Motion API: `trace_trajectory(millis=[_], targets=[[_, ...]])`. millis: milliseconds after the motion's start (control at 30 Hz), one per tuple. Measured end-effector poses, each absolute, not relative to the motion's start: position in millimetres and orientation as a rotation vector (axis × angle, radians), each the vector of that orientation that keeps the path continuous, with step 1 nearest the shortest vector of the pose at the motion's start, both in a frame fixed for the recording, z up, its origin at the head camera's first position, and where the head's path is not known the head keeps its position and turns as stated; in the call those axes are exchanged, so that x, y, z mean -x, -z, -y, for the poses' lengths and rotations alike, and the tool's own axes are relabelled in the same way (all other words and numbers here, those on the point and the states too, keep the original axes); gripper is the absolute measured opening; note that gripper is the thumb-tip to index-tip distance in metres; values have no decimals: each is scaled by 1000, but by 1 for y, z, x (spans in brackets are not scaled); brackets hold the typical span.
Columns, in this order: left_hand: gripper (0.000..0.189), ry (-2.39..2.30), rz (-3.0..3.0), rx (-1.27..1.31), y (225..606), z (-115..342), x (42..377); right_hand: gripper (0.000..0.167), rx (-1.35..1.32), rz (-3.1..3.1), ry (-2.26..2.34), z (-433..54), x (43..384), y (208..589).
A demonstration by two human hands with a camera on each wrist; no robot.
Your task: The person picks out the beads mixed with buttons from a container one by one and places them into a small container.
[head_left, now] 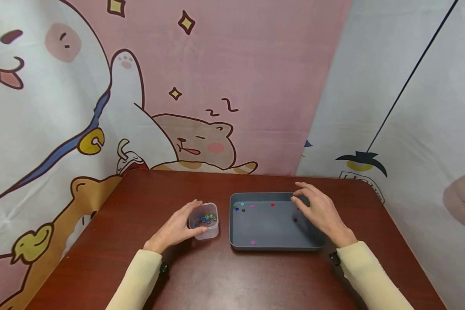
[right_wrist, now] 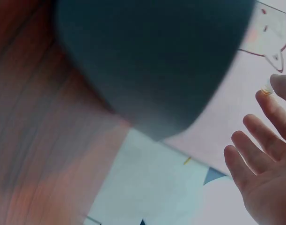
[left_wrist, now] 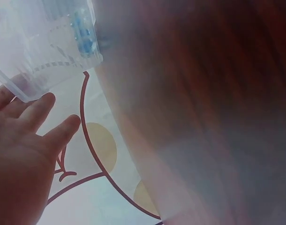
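My left hand (head_left: 177, 226) holds a small clear plastic box (head_left: 212, 234), thumb at its near side and fingers at its far side. Blue and green beads (head_left: 206, 218) lie inside it. In the left wrist view, fingertips (left_wrist: 45, 102) touch the box's wall (left_wrist: 54, 79). My right hand (head_left: 322, 212) is above the right end of a grey tray (head_left: 271, 248). The right wrist view shows a tiny pale yellowish bead (right_wrist: 267, 89) pinched between thumb and index finger, with the other fingers spread. The hand covers part of the tray's right side.
Several small beads and rings are scattered in the tray, among them a red one (head_left: 273, 205), a pink ring (head_left: 253, 243) and a dark one (head_left: 295, 220). The tray and box stand side by side on a brown wooden table (head_left: 201, 275). A cartoon-printed cloth (head_left: 255, 86) hangs behind.
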State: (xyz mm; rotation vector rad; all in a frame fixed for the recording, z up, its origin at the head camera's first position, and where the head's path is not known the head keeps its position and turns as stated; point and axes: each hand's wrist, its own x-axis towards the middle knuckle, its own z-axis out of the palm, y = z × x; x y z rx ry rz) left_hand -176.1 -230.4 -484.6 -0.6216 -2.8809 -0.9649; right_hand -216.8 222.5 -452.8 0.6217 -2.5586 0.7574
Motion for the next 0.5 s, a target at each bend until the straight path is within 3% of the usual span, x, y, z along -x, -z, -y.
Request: trace_trajectory(millis=[500], targets=[[94,1010,2899,571,483,231,173,19,-778,2402,-927,-152,190,437]])
